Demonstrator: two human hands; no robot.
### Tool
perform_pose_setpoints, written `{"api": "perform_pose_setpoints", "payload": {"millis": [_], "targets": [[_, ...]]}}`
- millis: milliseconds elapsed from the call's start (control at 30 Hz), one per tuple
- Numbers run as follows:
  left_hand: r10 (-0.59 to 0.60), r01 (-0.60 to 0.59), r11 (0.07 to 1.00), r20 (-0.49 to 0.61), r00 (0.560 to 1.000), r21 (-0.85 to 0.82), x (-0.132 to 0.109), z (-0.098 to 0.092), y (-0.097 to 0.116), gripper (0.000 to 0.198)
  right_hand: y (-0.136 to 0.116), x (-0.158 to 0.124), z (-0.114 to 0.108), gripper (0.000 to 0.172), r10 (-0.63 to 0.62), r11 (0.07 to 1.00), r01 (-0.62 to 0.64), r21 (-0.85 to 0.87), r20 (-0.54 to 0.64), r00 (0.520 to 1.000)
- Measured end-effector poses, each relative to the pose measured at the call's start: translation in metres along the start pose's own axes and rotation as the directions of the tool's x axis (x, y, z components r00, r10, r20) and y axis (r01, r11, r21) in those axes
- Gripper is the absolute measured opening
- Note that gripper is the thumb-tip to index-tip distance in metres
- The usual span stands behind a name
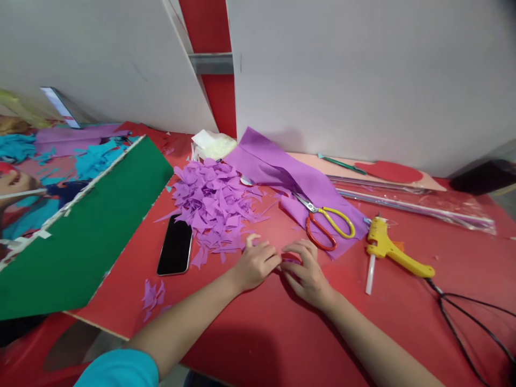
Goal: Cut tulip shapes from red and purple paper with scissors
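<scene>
Both hands meet low over the red table. My right hand (pixel 307 273) is curled around a small purple felt-like piece (pixel 291 262), which shows between its fingers. My left hand (pixel 258 265) has its fingers bent together, their tips touching or almost touching those of my right; what they pinch is hidden. Just beyond my left hand lies a heap of cut purple pieces (pixel 213 201). Scissors (pixel 322 217) with one yellow and one red handle rest, blades apart, on a purple sheet (pixel 282 161) past my right hand.
A phone (pixel 175 246) lies left of my hands. At right is a yellow glue gun (pixel 387 247) with a glue stick and black cable (pixel 455 322). A green board (pixel 92 231) stands at left; another person's hand (pixel 16 188) works behind it. Wrapped sticks (pixel 415 207) lie behind.
</scene>
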State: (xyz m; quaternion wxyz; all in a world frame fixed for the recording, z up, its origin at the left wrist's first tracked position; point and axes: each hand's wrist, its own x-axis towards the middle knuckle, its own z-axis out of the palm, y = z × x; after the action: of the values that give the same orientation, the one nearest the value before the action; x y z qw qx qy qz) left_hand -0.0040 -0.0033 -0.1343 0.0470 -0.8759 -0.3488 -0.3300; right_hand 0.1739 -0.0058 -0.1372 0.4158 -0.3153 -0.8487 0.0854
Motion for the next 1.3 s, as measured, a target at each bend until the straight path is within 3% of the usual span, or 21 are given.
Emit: {"api": "perform_pose_setpoints", "payload": {"millis": [333, 733, 933, 1133, 1300], "targets": [[0.119, -0.121, 0.984, 0.020, 0.993, 0.128, 0.001, -0.006, 0.006, 0.024, 0.001, -0.001, 0.000, 0.017, 0.003, 0.999, -0.004, 0.041, 0.017, 1.000], [0.060, -0.062, 0.993, 0.020, 0.998, 0.104, 0.001, -0.002, 0.005, 0.023, 0.001, 0.000, 0.000, 0.018, -0.001, 1.000, 0.000, 0.028, 0.043, 0.999], [0.001, -0.002, 0.998, 0.011, 1.000, 0.062, 0.003, -0.006, 0.003, 0.023, 0.000, 0.003, 0.000, 0.011, 0.087, 0.996, -0.087, -0.002, -0.058, 0.995], [0.064, -0.064, 0.990, 0.008, 0.998, 0.123, 0.004, -0.012, -0.002, 0.016, 0.009, 0.001, -0.001, 0.010, 0.163, 0.982, -0.168, -0.080, -0.074, 0.984], [0.012, -0.023, 0.979, 0.054, 0.998, 0.203, 0.001, -0.020, -0.010, 0.015, 0.018, 0.005, -0.005, 0.012, 0.287, 0.931, -0.274, -0.240, 0.020, 0.958]]}}
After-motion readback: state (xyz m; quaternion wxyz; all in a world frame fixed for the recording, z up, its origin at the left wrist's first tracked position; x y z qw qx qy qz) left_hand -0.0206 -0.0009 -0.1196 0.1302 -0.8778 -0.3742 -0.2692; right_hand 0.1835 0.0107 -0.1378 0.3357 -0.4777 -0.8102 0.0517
